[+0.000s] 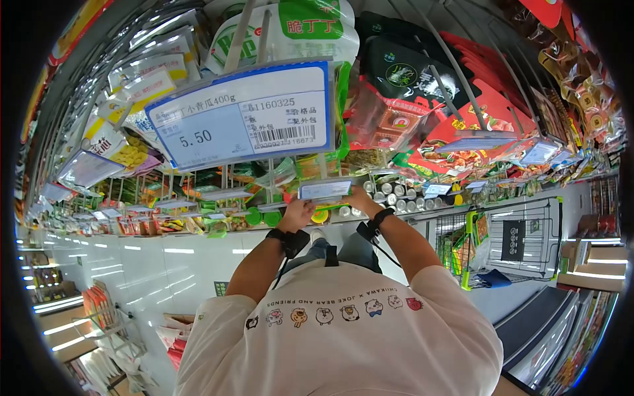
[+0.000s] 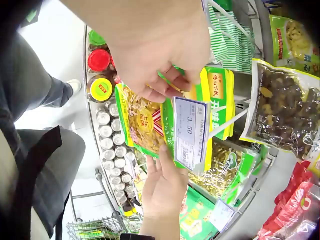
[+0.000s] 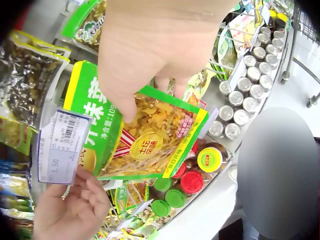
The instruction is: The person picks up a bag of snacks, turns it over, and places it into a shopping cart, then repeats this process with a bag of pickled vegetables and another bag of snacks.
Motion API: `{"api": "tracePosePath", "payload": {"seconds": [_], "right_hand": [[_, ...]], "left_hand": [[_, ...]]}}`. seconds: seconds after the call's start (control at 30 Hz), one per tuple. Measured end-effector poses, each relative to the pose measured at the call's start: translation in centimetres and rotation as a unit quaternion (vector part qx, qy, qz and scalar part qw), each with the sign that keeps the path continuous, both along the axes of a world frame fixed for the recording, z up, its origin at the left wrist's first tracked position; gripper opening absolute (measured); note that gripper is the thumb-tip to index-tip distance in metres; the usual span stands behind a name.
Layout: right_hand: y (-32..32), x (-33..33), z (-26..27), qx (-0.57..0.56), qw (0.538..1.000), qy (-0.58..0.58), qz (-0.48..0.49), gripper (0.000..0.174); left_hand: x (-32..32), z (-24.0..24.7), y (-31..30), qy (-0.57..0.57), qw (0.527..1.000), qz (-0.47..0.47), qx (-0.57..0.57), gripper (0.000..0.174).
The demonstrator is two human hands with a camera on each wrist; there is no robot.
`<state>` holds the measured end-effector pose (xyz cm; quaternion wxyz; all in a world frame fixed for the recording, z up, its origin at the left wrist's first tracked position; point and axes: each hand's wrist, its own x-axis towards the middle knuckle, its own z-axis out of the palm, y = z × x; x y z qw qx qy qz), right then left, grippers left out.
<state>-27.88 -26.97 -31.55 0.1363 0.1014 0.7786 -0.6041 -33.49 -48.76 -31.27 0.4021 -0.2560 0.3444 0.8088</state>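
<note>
A green-and-yellow pickled vegetable packet (image 3: 150,132) hangs at a rack hook behind a 3.50 price tag (image 2: 190,132). My right hand (image 3: 155,55) grips its side edge, the thumb lying on the printed front and the other fingers behind it. In the left wrist view, that right hand (image 2: 162,187) shows at the packet's lower edge. The left hand (image 2: 160,45) curls its fingers at the opposite edge, close beside the tag. From the right wrist view, the left hand (image 3: 72,207) pinches near the packet's corner, its fingertips partly hidden. Head view shows both hands, left (image 1: 300,214) and right (image 1: 362,200), under a price tag (image 1: 325,190).
Jars with red lids (image 3: 192,182) and green lids (image 3: 175,198) stand below, beside rows of silver-topped cans (image 2: 106,131). Other packets (image 2: 285,107) hang around on metal hooks. A shopping cart (image 1: 515,237) stands to the right. A large 5.50 tag (image 1: 241,119) juts out above.
</note>
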Motion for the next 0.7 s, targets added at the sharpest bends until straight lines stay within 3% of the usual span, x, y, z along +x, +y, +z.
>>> {"api": "tracePosePath", "payload": {"seconds": [0.17, 0.27, 0.47, 0.57, 0.67, 0.7], "right_hand": [[-0.2, -0.3, -1.4, 0.09, 0.996, 0.018, 0.002, 0.029], [-0.3, -0.8, -0.6, 0.171, 0.983, -0.048, 0.038, 0.028], [-0.6, -1.0, -5.5, -0.038, 0.99, -0.105, -0.083, 0.023], [-1.4, -1.3, -2.5, -0.138, 0.963, -0.175, -0.154, 0.024], [-0.8, -1.4, -3.6, -0.257, 0.947, -0.142, -0.128, 0.025], [-0.6, -1.4, -3.2, -0.238, 0.964, -0.081, -0.093, 0.024]], "left_hand": [[-0.2, -0.7, 0.1, -0.014, 1.0, 0.014, -0.014, 0.009], [-0.4, -1.1, 0.1, -0.042, 0.999, 0.028, -0.012, 0.009], [-0.2, -0.2, 0.5, -0.055, 0.996, 0.05, -0.042, 0.008], [-0.3, -0.4, 0.5, -0.057, 0.995, 0.061, -0.055, 0.018], [-0.3, -1.1, 0.4, -0.04, 0.997, 0.049, -0.036, 0.024], [-0.2, -1.1, 0.3, -0.033, 0.998, 0.042, -0.026, 0.024]]}}
